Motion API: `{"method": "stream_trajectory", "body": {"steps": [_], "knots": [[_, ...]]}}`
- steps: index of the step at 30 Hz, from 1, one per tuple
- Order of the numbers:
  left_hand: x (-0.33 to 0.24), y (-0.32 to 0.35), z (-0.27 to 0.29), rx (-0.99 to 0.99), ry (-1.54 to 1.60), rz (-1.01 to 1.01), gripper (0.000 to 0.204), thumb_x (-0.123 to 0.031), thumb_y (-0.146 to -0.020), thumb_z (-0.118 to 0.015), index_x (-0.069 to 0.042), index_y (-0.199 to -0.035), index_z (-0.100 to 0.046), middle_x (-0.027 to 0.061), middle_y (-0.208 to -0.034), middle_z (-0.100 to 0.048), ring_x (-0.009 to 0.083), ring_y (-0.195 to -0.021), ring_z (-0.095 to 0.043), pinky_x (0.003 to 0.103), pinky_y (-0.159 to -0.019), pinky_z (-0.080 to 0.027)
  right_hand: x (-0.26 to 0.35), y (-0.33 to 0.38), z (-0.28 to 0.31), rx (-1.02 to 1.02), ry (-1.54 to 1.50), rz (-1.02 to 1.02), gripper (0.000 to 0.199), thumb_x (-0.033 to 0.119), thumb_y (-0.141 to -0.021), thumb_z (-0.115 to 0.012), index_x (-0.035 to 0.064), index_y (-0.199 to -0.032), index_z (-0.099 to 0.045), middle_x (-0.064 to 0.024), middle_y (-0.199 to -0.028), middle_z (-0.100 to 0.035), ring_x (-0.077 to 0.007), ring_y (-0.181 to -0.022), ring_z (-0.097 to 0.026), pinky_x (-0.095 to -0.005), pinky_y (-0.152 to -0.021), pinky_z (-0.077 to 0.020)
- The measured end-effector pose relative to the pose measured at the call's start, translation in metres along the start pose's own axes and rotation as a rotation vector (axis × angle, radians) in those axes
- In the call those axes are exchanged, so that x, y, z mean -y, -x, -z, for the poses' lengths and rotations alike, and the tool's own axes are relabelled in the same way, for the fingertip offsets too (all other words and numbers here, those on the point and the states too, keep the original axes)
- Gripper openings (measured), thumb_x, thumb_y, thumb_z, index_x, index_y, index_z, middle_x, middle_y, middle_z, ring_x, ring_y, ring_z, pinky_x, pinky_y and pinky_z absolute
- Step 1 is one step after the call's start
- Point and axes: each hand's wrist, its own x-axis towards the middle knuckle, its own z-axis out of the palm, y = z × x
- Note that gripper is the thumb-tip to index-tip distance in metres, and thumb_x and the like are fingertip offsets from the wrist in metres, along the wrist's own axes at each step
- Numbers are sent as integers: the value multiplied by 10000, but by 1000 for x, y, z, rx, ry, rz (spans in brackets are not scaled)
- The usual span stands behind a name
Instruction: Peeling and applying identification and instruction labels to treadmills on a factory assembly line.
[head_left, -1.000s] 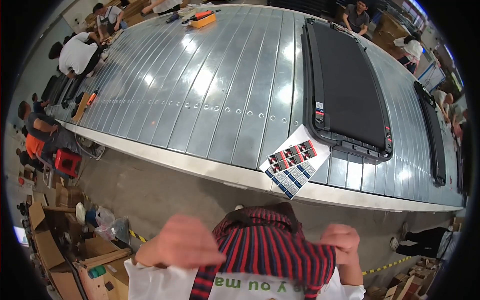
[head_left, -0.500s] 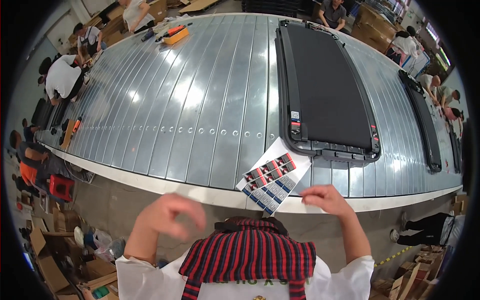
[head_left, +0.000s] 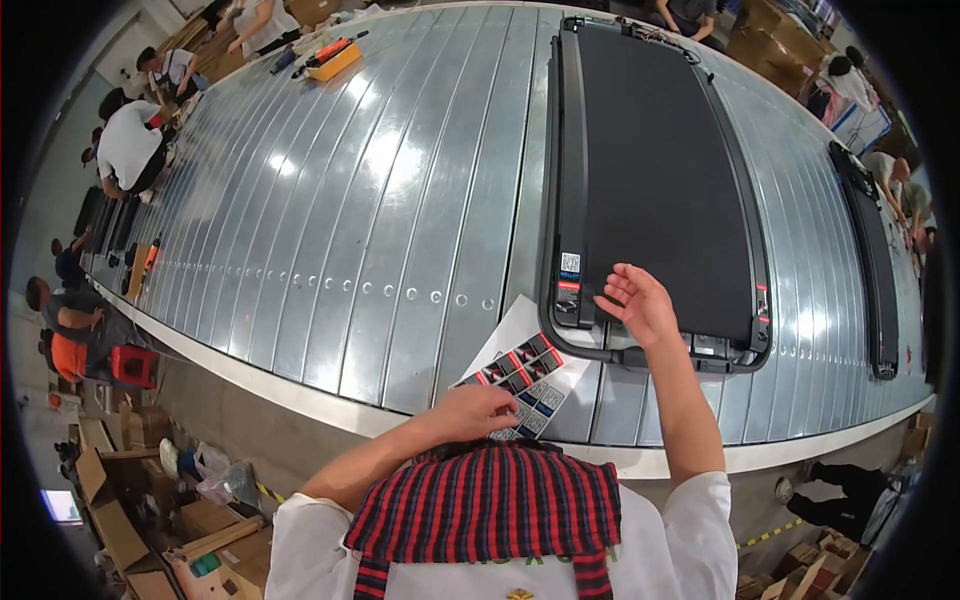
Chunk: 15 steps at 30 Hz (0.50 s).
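Note:
A large black framed panel (head_left: 665,190) lies on the metal-slatted table, small labels stuck at its two near corners. My right hand (head_left: 640,303) is over its near end, fingers apart and holding nothing; whether it touches the panel I cannot tell. Beside the panel's near left corner are sheets of stickers: a label sheet (head_left: 520,365) with red and black labels and, partly over it, a sheet of blue-and-white code labels (head_left: 541,400). My left hand (head_left: 476,410) is closed at the near edge of these sheets, fingers curled on the code label sheet; the fingertips are partly hidden.
A yellow box (head_left: 335,62) with tools stands at the table's far left. Another black panel (head_left: 868,260) lies at the right. People work around the table's far and side edges. Cardboard (head_left: 110,520) is piled on the floor at lower left.
My right hand has moved forward from the table's front edge to over the panel. My left hand has gone right and forward onto the label sheets. The view has shifted slightly.

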Motion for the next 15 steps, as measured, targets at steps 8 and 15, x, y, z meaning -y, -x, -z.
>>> {"method": "stream_trajectory", "body": {"steps": [8,15], "knots": [[43,-17,-11,68,34,96,248,-294,-779,-534,-77,-896,-560,110,-820,-579,282,-809,-556,378,-689,-441,-14,-45,-10,-137,-151,-110,198,267,-860,-474,88,-862,-559,-11,-747,-566,-135,-714,-549,-490,-805,-421],[74,-27,-15,173,68,22,225,-271,-785,-517,-80,-893,-564,102,-840,-577,287,-809,-553,384,-691,-440,-26,-50,-18,-303,-195,-79,197,275,-864,-458,99,-859,-546,-8,-743,-561,-160,-764,-540,-510,-836,-358]]}}
